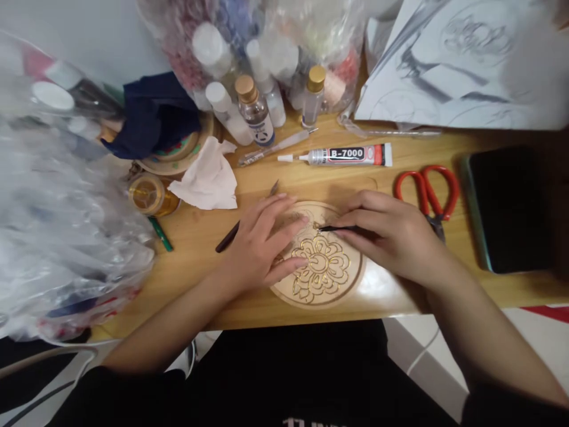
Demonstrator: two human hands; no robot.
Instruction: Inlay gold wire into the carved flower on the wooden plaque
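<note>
On the surface (195, 252), our left hand (260, 243) spreads its fingers across the floral disc (320, 265); our right hand (386, 228) pinches a black tool (336, 228). Left of the disc, a jar (151, 194) holds amber contents.

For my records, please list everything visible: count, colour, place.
Round board: 1, beige, centre
Held tool: 1, black, centre
Pointed tool: 1, dark, centre
Slim tool: 1, translucent, back
Glue tube: 1, silver, centre
Cutters: 1, red-handled, right
Device: 1, black, right
Drawings: several, grey, back
Bottles: several, mixed, back
Bags: several, clear, around
Cloth: 1, navy, left
Jar: 1, amber, left
Tissue: 1, white, left
Stick: 1, green, left
Table: 1, tan, below
Left hand: 1, on board
Right hand: 1, holding tool
</note>
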